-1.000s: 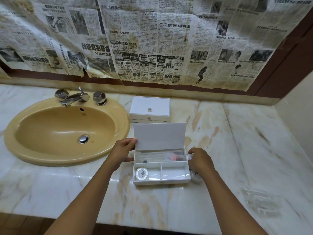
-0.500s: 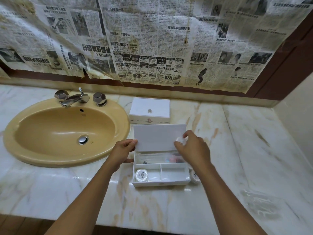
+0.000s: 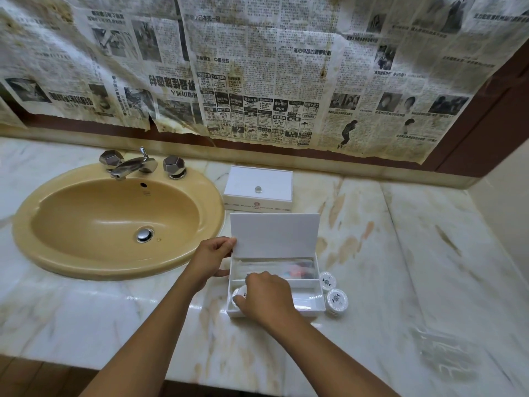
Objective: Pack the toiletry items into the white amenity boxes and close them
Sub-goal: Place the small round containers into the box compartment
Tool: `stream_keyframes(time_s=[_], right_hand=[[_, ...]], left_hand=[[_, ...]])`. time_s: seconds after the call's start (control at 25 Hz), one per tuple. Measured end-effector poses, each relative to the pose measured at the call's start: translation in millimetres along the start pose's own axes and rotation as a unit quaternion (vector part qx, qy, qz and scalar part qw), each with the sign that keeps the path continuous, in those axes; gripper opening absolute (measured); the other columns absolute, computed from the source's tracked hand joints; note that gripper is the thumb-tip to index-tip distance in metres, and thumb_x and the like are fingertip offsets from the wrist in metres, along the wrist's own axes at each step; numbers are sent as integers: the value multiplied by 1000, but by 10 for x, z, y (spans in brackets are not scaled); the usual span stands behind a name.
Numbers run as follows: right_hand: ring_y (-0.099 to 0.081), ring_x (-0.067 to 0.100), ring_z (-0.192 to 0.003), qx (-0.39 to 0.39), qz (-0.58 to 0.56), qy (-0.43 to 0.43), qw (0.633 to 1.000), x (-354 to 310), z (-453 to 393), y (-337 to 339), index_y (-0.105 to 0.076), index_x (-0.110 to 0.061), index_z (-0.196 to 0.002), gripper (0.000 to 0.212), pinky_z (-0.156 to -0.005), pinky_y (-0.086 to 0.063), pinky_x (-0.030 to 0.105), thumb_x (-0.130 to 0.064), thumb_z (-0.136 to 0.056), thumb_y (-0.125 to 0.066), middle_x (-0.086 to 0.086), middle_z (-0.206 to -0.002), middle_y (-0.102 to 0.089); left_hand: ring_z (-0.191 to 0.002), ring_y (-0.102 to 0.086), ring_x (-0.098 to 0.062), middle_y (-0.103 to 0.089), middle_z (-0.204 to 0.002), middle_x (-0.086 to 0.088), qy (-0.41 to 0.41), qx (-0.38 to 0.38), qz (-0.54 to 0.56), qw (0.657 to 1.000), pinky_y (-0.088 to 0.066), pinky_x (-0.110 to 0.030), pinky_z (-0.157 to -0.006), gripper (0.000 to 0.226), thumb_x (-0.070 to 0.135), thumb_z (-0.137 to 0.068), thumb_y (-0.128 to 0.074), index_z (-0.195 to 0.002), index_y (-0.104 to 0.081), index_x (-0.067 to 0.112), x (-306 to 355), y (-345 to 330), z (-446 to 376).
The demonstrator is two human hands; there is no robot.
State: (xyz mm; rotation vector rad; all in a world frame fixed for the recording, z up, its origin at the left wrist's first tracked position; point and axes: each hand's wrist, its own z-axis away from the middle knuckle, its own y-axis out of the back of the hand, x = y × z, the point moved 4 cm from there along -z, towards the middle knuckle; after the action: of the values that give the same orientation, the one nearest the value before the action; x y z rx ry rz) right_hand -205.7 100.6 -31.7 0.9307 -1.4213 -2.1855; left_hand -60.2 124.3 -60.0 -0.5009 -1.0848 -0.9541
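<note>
An open white amenity box (image 3: pixel 317 309) sits on the marble counter with its lid (image 3: pixel 274 234) standing upright. My left hand (image 3: pixel 213 259) grips the lid's left edge. My right hand (image 3: pixel 266 296) reaches into the front left compartment, fingers closed over a round white container (image 3: pixel 240 293) that is mostly hidden. The back compartment holds clear-wrapped items (image 3: pixel 297 270) with red and blue parts. Two round white containers (image 3: pixel 327 280) (image 3: pixel 337 300) lie just outside the box's right side. A second white amenity box (image 3: pixel 259 187) stands shut behind the open one.
A tan sink (image 3: pixel 114 224) with a chrome tap (image 3: pixel 134 166) lies to the left. Crumpled clear plastic wrappers (image 3: pixel 440 353) rest near the counter's front right. Newspaper covers the wall behind. The counter's front edge runs just below my forearms.
My right hand rose from the box's right side to the lid's top corner with a small white item, then dropped into the front left compartment. My left hand stayed on the lid.
</note>
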Motion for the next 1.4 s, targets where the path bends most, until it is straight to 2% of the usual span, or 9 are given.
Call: stream_keyframes(time_s=[0.12, 0.28, 0.48, 0.64, 0.84, 1.2, 1.32, 1.4], right_hand=[[-58, 31, -103, 6, -5, 4, 1000, -26, -9, -38, -62, -11, -105, 35, -81, -42, 34, -41, -91, -51, 11, -110, -64], [-58, 31, -103, 19, 5, 8, 1000, 20, 7, -26, -62, -11, -105, 36, -81, -42, 35, -43, -92, -48, 11, -109, -64], [-59, 32, -100, 14, -8, 18, 1000, 4, -6, -37, -62, -9, -100, 31, -71, -35, 33, -35, -91, -49, 12, -106, -64], [-59, 33, -99, 7, -19, 27, 999, -8, 1, -64, -61, -9, -100, 31, -70, -34, 33, -36, -90, -49, 13, -105, -64], [-59, 26, -84, 65, -53, 8, 996, 143, -32, 189, -64, -15, -87, 27, -65, -34, 29, -39, -88, -52, 7, -92, -68], [-65, 22, -75, 182, -124, -124, 967, 873, -132, 698, -63, -22, -84, 15, -66, -52, 28, -33, -87, -52, -2, -83, -68], [-62, 22, -74, 203, -113, -179, 956, 1183, -115, 716, -63, -21, -89, 12, -62, -46, 26, -25, -87, -52, -1, -86, -68], [-62, 21, -75, 182, -103, -205, 956, 1344, -104, 644, -63, -21, -98, 14, -61, -44, 25, -20, -87, -53, 1, -93, -68]], left_hand=[[-103, -68, -15, -73, -105, -5, 1, -4, 2, 1000, -56, -30, -59, 26, 30, -99, -55, -99, -72, 11, -13, 7, -5], [-101, -68, -14, -73, -105, -6, -1, -2, 0, 1000, -55, -27, -56, 26, 31, -99, -56, -97, -72, 11, -9, 4, -1], [-102, -68, -14, -72, -107, -8, -1, -8, 4, 1000, -56, -28, -57, 27, 31, -99, -56, -99, -72, 8, -14, 1, -15], [-102, -68, -15, -73, -107, -8, 0, -8, 4, 1000, -56, -28, -58, 27, 30, -99, -56, -99, -72, 9, -24, 1, -17], [-102, -68, -14, -72, -107, -10, 0, -5, 3, 1000, -55, -27, -56, 27, 29, -99, -56, -100, -71, 7, -22, -4, -21], [-101, -68, -11, -73, -104, -3, 6, -5, 6, 1000, -56, -31, -59, 24, 29, -99, -55, -99, -72, 11, -25, 5, -16], [-101, -68, -12, -72, -104, -5, 5, -4, 3, 1000, -56, -30, -58, 24, 28, -99, -55, -98, -72, 11, -20, 5, -17], [-102, -67, -12, -72, -104, -5, 3, -4, -1, 1000, -55, -28, -56, 25, 29, -100, -55, -99, -72, 10, -8, 3, -9]])
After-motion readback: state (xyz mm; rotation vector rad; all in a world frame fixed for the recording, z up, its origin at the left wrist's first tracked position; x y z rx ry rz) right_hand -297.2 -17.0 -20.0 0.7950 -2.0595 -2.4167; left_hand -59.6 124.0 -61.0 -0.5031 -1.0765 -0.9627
